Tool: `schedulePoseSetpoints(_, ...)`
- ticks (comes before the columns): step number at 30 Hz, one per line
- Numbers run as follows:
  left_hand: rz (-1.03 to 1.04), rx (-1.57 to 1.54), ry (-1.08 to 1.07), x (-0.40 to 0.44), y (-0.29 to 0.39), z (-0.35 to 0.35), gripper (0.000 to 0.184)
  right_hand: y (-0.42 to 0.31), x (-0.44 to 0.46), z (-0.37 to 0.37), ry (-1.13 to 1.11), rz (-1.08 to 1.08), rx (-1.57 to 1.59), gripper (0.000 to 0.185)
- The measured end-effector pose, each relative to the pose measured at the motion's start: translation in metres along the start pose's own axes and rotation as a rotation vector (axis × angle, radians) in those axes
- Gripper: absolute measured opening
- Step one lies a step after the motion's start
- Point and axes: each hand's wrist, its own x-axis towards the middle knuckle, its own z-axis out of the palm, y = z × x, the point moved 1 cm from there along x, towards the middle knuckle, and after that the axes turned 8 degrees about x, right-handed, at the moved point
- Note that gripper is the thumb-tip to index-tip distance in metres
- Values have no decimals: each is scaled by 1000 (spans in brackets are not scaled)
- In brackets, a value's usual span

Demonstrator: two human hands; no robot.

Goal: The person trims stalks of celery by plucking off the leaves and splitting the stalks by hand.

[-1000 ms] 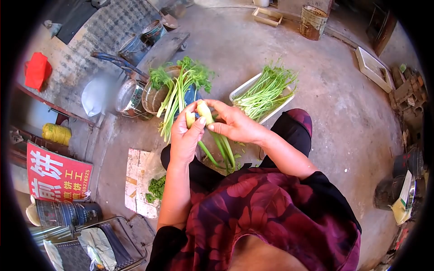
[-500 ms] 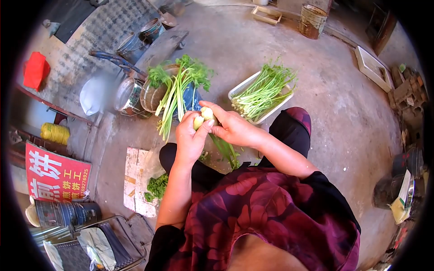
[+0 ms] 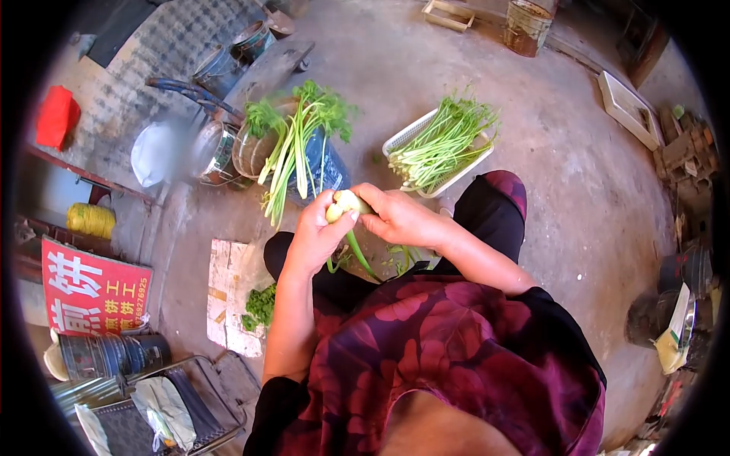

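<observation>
Both my hands are closed on celery in front of my knees. My left hand grips it from the left, with the pale, cut-looking base ends showing between thumb and fingers. From the other side my right hand holds the same celery, its fingers touching the pale ends. A green stalk hangs beneath my hands. Just beyond them, a bunch of leafy celery lies across a basket and a blue plastic bag. My fingers hide part of the held celery.
A white plastic basket of thin green stalks stands ahead to the right. Picked leaves lie by a white board at my left. Buckets and a red sign are further left; a shallow white tray lies far right.
My hands and the held celery have shifted slightly downward in view. The green stalk below them hangs differently, and the pale ends have turned. My view has moved a little.
</observation>
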Motion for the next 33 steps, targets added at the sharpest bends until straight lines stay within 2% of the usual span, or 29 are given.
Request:
schedulePoseSetpoints(1,-9,-8,-2,1,-2,0,9,4,0,4,74,-87,-15,33)
schedulePoseSetpoints(4,104,132,69,2,-10,-1,8,2,2,8,195,-148,-79,35)
schedulePoseSetpoints(7,-21,66,141,0,1,5,6,10,8,13,288,-201,-185,33)
schedulePoseSetpoints(10,-107,-82,147,2,-22,4,4,24,15,15,296,-196,-332,31)
schedulePoseSetpoints(11,-114,-107,173,1,-19,7,4,27,17,18,357,-247,-396,25)
schedulePoseSetpoints(14,-154,13,155,-5,-1,5,6,68,32,14,448,151,-337,23)
schedulePoseSetpoints(15,-37,37,159,-10,15,10,11,92,32,-5,369,440,-237,23)
schedulePoseSetpoints(16,19,65,205,-7,18,4,11,109,27,-11,462,242,-408,19)
schedulePoseSetpoints(18,126,109,313,2,19,-5,9,89,30,-8,384,55,119,20)
schedulePoseSetpoints(21,87,-197,321,9,20,-10,9,42,39,-8,242,22,659,22)
schedulePoseSetpoints(24,32,-264,335,12,19,-13,8,21,44,-15,133,-55,609,22)
schedulePoseSetpoints(28,-17,-251,355,13,20,-11,9,0,42,-11,284,-26,754,17)
schedulePoseSetpoints(31,2,-223,287,12,23,-8,10,-9,37,-8,242,2,762,17)
schedulePoseSetpoints(33,12,-202,254,10,27,-6,10,-4,37,-7,195,-54,705,22)
